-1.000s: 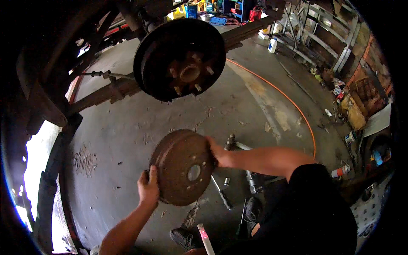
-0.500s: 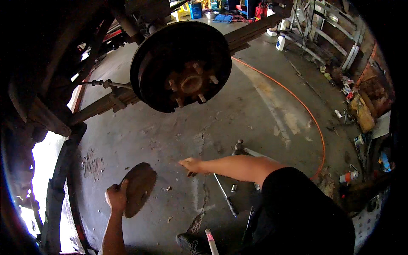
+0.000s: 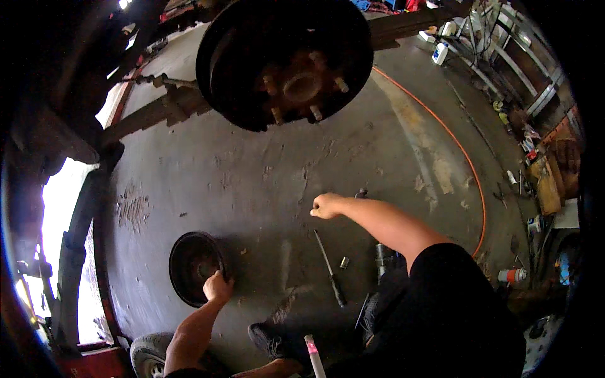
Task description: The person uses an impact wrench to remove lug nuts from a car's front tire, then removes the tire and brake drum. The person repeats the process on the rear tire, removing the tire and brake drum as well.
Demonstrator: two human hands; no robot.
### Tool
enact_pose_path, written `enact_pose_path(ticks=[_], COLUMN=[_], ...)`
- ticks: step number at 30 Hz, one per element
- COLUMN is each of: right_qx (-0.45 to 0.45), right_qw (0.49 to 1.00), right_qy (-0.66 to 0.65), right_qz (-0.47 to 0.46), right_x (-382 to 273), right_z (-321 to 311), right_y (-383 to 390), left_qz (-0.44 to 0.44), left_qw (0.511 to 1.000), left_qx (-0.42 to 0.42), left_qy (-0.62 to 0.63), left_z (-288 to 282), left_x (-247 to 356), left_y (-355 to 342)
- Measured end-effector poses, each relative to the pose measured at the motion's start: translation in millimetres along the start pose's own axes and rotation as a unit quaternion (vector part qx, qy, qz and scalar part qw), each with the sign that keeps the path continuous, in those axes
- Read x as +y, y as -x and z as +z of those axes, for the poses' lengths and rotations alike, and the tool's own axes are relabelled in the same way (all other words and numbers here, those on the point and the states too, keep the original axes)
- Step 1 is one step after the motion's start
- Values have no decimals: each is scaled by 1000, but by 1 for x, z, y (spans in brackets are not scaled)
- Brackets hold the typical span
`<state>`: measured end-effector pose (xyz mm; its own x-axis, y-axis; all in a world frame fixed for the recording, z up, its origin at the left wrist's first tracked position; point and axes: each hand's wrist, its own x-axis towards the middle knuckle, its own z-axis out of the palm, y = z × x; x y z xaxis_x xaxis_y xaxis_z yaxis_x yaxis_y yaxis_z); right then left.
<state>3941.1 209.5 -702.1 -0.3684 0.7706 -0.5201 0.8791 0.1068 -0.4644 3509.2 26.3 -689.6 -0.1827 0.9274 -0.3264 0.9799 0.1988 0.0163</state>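
Observation:
My left hand (image 3: 217,287) grips the near right rim of a rusty brake drum (image 3: 181,268). The drum's hollow side faces up, low over the concrete floor; I cannot tell whether it touches down. My right hand (image 3: 326,206) is curled closed in the air over the floor, and whatever its fingers may hold is hidden. Behind my right forearm, the end of a hammer (image 3: 361,192) shows. Nearer to me lie a long screwdriver (image 3: 332,274) and a small socket (image 3: 345,262). Ahead hangs the dark wheel hub (image 3: 301,88) with bare studs, fixed to the axle.
An orange hose (image 3: 469,160) curves along the floor at the right. Beyond it are a metal frame (image 3: 535,69), a white bottle (image 3: 440,53), a spray can (image 3: 512,275) and scattered clutter. A tyre (image 3: 151,354) stands at the lower left, near my shoes (image 3: 268,337).
The drum has turned from steeply tilted to hollow side up, and my left hand now grips its right side. My right hand has moved right and its fingers have curled in. The view has tipped down.

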Motion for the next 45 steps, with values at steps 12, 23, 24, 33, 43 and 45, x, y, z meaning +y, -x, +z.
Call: enact_pose_path(ticks=[12,23,24,33,43,45], right_qx=[-73,-38,-35,1,-12,-3], right_qw=[988,995,996,993,998,989], right_qy=[117,59,53,85,61,113], right_qz=[65,71,69,81,23,92], right_x=[39,53,56,77,45,85], right_z=[-25,-38,-47,-38,-56,-61], right_y=[55,64,74,82,68,94], left_qz=[-42,-33,17,-74,101,131], left_qw=[986,898,924,926,949,966], left_qx=[-140,-291,-280,-303,-142,-158], left_qy=[81,329,261,212,262,157], left_z=[26,48,27,22,37,-25], left_x=[9,-65,-48,-39,-92,-4], left_y=[-19,-4,-6,-12,-49,-54])
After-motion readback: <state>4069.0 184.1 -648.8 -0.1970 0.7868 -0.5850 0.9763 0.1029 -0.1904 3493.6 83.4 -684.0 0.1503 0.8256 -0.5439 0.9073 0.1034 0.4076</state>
